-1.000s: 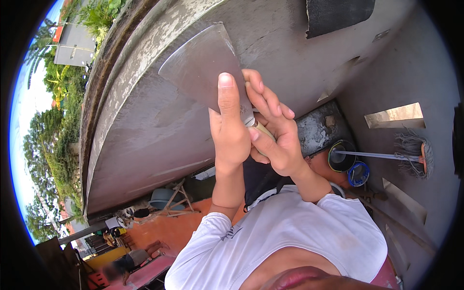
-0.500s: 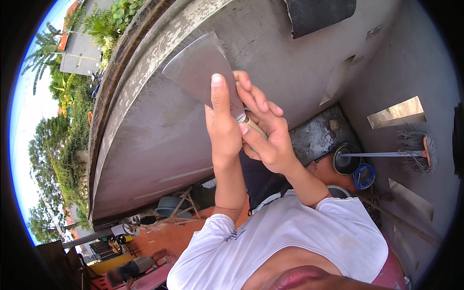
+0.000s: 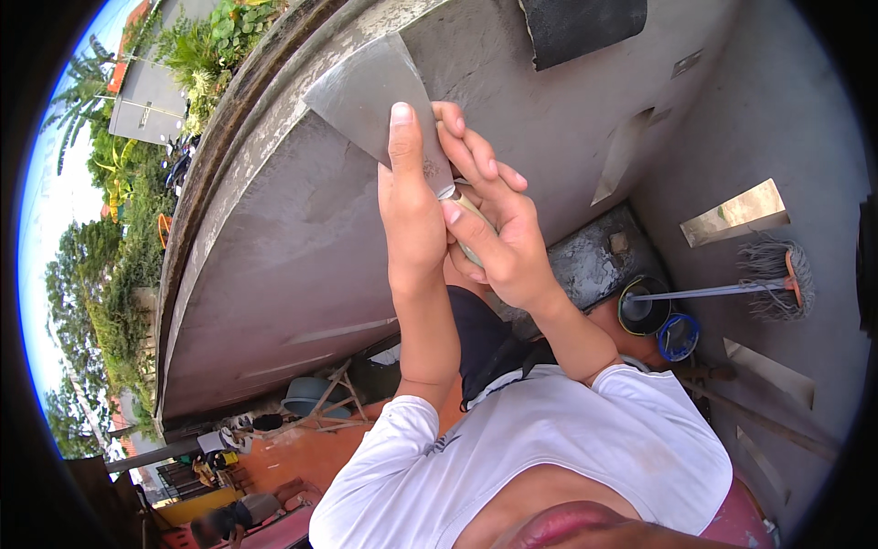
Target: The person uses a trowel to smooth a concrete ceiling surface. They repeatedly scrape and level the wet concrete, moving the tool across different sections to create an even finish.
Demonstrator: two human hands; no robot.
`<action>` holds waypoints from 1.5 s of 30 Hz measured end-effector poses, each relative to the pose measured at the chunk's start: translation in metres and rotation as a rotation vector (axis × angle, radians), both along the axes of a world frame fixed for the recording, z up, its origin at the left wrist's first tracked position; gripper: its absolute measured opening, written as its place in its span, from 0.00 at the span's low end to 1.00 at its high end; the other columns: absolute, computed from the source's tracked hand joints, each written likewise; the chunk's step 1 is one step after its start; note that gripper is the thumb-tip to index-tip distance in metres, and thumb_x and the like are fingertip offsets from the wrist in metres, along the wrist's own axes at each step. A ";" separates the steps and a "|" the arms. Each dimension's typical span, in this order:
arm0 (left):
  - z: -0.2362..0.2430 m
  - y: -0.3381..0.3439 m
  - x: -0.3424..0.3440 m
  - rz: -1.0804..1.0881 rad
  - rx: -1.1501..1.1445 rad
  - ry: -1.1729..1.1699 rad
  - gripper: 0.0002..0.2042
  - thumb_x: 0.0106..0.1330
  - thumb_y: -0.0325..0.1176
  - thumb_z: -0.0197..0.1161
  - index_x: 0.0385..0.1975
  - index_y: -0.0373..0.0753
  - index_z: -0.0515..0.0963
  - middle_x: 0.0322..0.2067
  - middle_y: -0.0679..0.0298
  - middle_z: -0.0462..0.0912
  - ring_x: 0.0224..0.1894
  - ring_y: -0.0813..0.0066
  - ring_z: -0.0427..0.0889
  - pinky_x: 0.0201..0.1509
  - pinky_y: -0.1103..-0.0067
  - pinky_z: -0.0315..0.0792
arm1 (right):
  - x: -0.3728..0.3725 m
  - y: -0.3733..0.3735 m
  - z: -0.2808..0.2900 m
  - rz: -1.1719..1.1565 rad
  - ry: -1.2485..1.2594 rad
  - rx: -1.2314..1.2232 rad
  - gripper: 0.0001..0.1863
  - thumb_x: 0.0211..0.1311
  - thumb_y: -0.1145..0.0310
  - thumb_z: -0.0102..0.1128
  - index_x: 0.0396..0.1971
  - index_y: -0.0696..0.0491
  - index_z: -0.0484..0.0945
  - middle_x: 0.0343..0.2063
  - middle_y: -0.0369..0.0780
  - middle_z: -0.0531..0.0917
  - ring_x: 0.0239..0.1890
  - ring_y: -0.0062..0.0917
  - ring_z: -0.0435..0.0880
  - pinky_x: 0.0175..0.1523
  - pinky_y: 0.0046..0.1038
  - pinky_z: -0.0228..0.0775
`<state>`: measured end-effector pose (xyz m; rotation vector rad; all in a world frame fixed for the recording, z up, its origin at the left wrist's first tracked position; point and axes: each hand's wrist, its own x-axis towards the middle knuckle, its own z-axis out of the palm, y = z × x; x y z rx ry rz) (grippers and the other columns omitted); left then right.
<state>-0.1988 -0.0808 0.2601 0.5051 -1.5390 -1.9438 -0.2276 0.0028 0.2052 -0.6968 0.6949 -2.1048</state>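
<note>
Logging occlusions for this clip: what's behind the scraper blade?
The grey wall and its pale, flaking edge show past the scraper blade; the patch directly behind it and the blade's back face are covered.

We could read no words, numbers, labels or signs anywhere. On the white shirt, by the sleeve at picture left, we saw a small dark mark, too small and creased for us to make out as lettering or a design. Low on the scraper blade, a small brownish patch showed, and we could not tell whether it was a stamp or a stain.
</note>
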 end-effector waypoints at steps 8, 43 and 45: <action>-0.009 0.010 0.002 0.032 0.033 -0.004 0.24 0.78 0.55 0.38 0.36 0.39 0.69 0.18 0.61 0.72 0.21 0.60 0.82 0.25 0.70 0.78 | 0.000 0.009 -0.003 0.010 0.013 0.064 0.32 0.70 0.75 0.51 0.73 0.58 0.57 0.26 0.30 0.72 0.18 0.09 0.60 0.22 0.16 0.53; -0.018 0.007 0.003 -0.081 0.051 0.101 0.24 0.78 0.55 0.39 0.36 0.39 0.70 0.20 0.62 0.74 0.24 0.61 0.83 0.26 0.70 0.79 | 0.003 0.011 -0.002 -0.074 0.093 0.045 0.31 0.72 0.74 0.51 0.73 0.54 0.57 0.28 0.33 0.73 0.15 0.09 0.61 0.18 0.16 0.52; -0.017 0.002 0.000 -0.077 0.030 0.117 0.24 0.78 0.55 0.39 0.35 0.39 0.71 0.20 0.62 0.74 0.24 0.60 0.83 0.26 0.70 0.79 | 0.003 0.009 -0.002 -0.081 0.100 0.047 0.31 0.72 0.74 0.51 0.73 0.54 0.57 0.27 0.33 0.74 0.15 0.09 0.61 0.18 0.16 0.52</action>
